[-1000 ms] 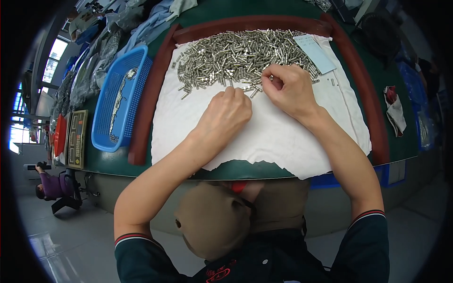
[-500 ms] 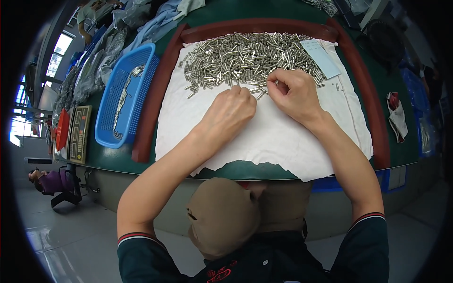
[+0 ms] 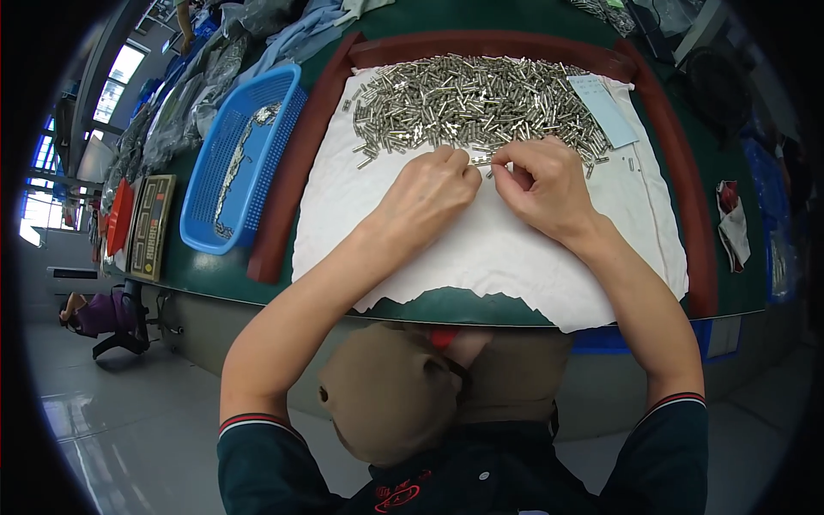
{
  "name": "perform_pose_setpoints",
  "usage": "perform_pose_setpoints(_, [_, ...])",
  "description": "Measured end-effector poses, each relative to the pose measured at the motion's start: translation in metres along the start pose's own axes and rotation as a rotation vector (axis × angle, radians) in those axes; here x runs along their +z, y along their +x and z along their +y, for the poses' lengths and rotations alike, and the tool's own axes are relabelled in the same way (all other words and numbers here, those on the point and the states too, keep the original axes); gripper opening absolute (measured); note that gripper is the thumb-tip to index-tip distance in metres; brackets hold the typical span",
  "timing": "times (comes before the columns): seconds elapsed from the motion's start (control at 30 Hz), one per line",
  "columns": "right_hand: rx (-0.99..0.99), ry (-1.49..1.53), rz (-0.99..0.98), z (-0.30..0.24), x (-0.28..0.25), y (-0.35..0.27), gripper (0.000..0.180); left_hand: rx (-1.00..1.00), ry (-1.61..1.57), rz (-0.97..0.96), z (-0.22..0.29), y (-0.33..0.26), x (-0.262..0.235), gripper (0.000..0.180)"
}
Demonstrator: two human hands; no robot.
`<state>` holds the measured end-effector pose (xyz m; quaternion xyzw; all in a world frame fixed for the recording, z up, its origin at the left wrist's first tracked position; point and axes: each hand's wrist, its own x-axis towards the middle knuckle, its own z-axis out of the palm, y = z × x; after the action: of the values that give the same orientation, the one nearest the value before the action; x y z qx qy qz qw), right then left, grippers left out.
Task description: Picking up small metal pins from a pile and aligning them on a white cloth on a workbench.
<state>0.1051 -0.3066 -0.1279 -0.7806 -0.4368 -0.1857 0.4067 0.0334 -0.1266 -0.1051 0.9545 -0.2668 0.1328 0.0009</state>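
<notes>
Metal pins (image 3: 472,103), small and silver, lie heaped across the upper centre of the frame on a white cloth (image 3: 481,249) spread over the green surface (image 3: 215,275). Head view: left hand (image 3: 429,193) and right hand (image 3: 541,184) meet at the lower edge of the heap, fingers curled and pinched together over a few pins; whether any pin is actually gripped cannot be told. Blue basket (image 3: 245,163) with more metal parts stands at upper left, beyond a brown raised rim (image 3: 292,184). Pale blue card (image 3: 605,107) lies at upper right of the cloth.
</notes>
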Motion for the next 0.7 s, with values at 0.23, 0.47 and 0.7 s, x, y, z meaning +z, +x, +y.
perform_pose_setpoints(0.23, [-0.038, 0.012, 0.005, 0.001, 0.002, -0.001, 0.006, 0.011, -0.002, 0.092, -0.002, -0.005, 0.011, 0.011])
perform_pose_setpoints(0.47, [-0.049, -0.021, -0.036, -0.011, 0.002, 0.001, 0.016, -0.325, -0.629, 0.261, -0.003, -0.007, 0.012, 0.014])
perform_pose_setpoints(0.7, [-0.066, -0.014, -0.06, -0.02, 0.007, -0.001, 0.034, -0.784, -1.614, 0.149, -0.001, -0.008, 0.002, 0.02])
